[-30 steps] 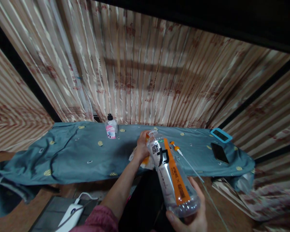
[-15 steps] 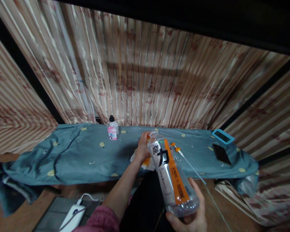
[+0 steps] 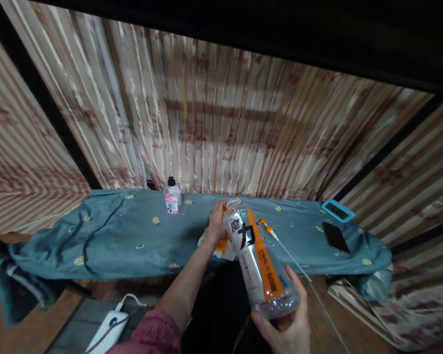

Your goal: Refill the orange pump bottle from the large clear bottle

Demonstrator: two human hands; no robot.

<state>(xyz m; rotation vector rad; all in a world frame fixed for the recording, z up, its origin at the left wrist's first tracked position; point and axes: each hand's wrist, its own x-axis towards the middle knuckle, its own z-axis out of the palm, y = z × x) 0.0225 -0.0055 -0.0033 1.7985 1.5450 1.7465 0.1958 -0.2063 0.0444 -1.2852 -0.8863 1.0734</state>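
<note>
The fingers of the right hand (image 3: 286, 329) are curled under and around the base of a clear plastic bottle (image 3: 256, 260), which is held tilted above the near edge of the table, neck pointing away toward the far edge. An orange label with black characters is wrapped around the bottle. The left hand (image 3: 217, 227) is closed about the bottle's neck, at or just beside the open mouth; whether something orange is pinched there cannot be told, since the fingertips are hidden behind the neck. A crumpled white and orange wrapper (image 3: 221, 246) is seen directly beneath this hand, near the middle of the near edge.

The step in hand is judged to be work at the mouth of the bottle, steadied from below. A firm grip at the base and fine control at the neck are called for next, so that the bottle is not tipped.

The table is covered by a blue-green cloth (image 3: 114, 236) with small yellow motifs. An orange-tipped thin tube (image 3: 280, 243) lies just right of the bottle. A small bottle with a pink label (image 3: 172, 196) stands at the far edge. A dark phone (image 3: 335, 237) and a blue-framed device (image 3: 337, 210) lie toward the far right corner. Striped curtains (image 3: 221, 123) are hung behind. A white charger (image 3: 107, 330) rests on the floor at lower left.
</note>
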